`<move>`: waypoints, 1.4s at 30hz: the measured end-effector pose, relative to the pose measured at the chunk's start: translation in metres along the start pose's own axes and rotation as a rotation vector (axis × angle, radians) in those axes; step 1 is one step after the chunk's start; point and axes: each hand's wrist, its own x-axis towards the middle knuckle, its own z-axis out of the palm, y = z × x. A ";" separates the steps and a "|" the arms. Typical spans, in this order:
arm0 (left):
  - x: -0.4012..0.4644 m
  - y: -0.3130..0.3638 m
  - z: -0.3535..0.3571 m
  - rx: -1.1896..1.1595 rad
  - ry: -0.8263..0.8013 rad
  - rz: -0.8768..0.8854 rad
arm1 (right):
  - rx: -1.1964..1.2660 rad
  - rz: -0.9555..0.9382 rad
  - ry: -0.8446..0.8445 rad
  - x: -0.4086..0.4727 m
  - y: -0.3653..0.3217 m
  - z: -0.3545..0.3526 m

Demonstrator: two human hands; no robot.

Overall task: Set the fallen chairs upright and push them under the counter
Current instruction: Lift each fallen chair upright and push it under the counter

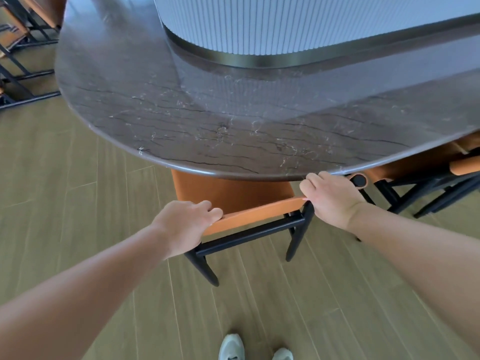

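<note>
An orange chair (257, 211) with black legs stands upright in front of me, its seat partly under the rounded end of the dark marble counter (207, 131). My left hand (185, 224) grips the left end of its orange backrest. My right hand (328, 194) grips the right end, by the black post. A second orange chair (426, 172) stands under the counter at the right, mostly hidden by the top.
A white fluted base (285, 24) rises from the counter behind. More black-framed orange chairs (23, 35) are at the far left. Wood-look floor (78, 190) spreads around me; my white shoes (231, 346) show at the bottom.
</note>
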 end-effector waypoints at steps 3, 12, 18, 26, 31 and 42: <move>0.010 0.009 -0.011 -0.004 -0.005 -0.001 | -0.004 -0.031 -0.005 -0.001 0.019 0.002; 0.039 0.069 -0.041 -0.005 -0.004 -0.006 | 0.013 -0.103 -0.063 -0.038 0.082 0.012; 0.069 0.123 -0.065 -0.026 -0.008 -0.023 | -0.003 -0.111 -0.117 -0.067 0.138 0.022; 0.111 0.169 -0.091 -0.046 0.027 -0.010 | 0.016 -0.070 -0.106 -0.099 0.192 0.034; 0.121 0.176 -0.105 -0.035 0.062 0.038 | 0.032 -0.074 -0.085 -0.098 0.205 0.032; 0.100 0.198 -0.084 -0.121 0.103 0.063 | 0.014 -0.203 -0.072 -0.118 0.200 0.038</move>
